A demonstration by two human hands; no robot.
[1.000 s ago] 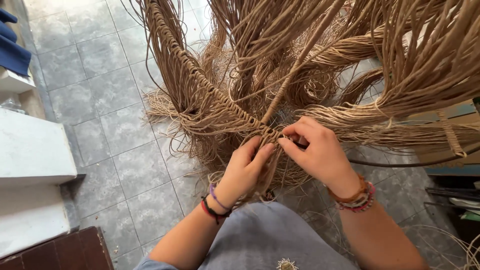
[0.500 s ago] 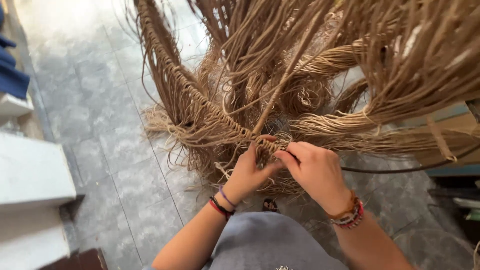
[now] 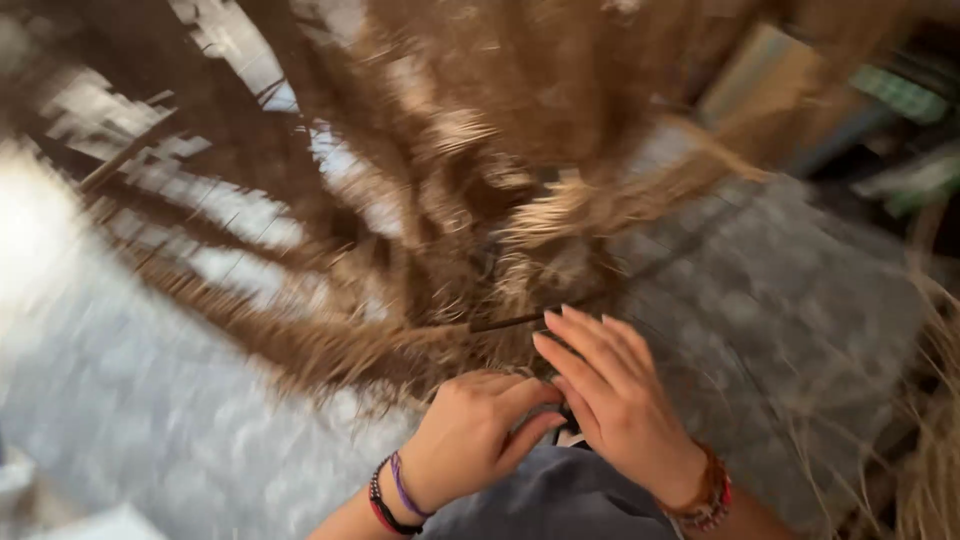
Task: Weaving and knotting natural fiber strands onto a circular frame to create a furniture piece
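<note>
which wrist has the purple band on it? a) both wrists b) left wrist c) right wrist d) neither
b: the purple band sits on the wrist of the left hand, next to a black and red one, while the right hand wears a reddish beaded bracelet; both hands rest at the base of the straw fibres.

Blurred frame: left hand point(image 3: 470, 435) curled at base of tan fibre strands point(image 3: 450, 200), right hand point(image 3: 610, 395) beside it, fingers straight, touching left; grey tiled floor point(image 3: 780, 300) below.
</note>
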